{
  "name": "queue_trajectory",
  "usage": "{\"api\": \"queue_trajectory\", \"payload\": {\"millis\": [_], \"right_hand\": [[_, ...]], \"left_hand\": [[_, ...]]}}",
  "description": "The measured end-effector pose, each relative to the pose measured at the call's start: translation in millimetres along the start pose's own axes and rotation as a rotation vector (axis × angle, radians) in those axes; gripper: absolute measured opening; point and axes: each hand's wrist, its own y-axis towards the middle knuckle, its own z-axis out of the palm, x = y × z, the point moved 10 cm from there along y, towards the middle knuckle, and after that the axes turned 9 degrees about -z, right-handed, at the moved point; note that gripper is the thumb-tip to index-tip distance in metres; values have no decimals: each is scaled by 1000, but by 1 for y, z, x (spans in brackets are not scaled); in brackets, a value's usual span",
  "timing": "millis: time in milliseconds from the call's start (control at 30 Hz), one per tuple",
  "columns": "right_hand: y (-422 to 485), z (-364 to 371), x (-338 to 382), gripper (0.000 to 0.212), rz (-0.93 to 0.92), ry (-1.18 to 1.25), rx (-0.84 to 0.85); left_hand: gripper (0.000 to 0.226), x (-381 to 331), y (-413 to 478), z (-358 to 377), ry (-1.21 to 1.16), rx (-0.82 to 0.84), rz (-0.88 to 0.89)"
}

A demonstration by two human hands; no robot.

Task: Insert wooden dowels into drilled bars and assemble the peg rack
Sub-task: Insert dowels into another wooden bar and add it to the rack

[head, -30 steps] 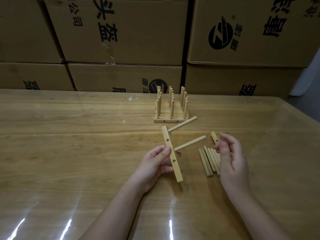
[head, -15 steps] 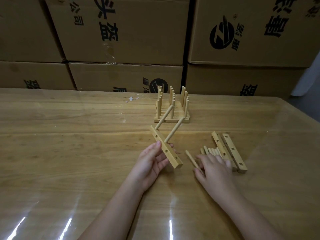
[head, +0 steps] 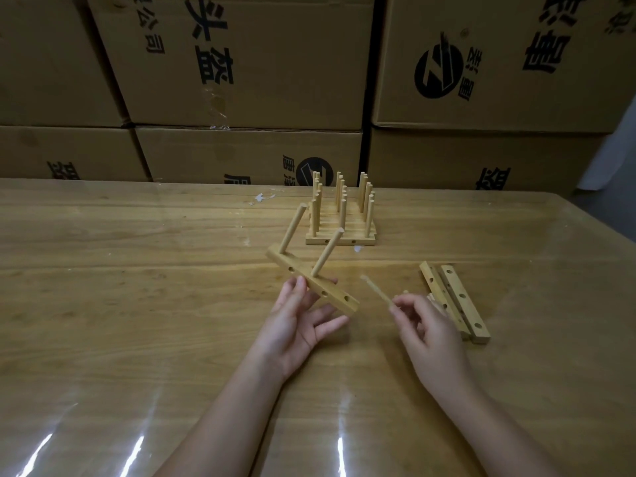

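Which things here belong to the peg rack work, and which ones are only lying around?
For the job: drilled bar in the left hand, its two fitted dowels, loose dowel in the right hand, two spare bars, finished peg rack.
Just lying about: cardboard boxes, white scraps on the table.

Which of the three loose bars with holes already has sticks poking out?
The bar the left hand holds: two dowels stand in it. The two bars lying side by side on the table show only empty holes.
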Motion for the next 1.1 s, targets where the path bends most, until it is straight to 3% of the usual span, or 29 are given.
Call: {"api": "queue_trajectory", "payload": {"millis": [633,867,1100], "right_hand": [[0,-13,16,19,-157,-285,-89],[-3,-17,29,15,-311,-416,-141],[-4,-17,34,10,-340,-472,-137]], "left_hand": [[25,0,0,2,67,35,8],[24,0,0,4,132,35,27],[30,2,-3,9,176,41,16]]}}
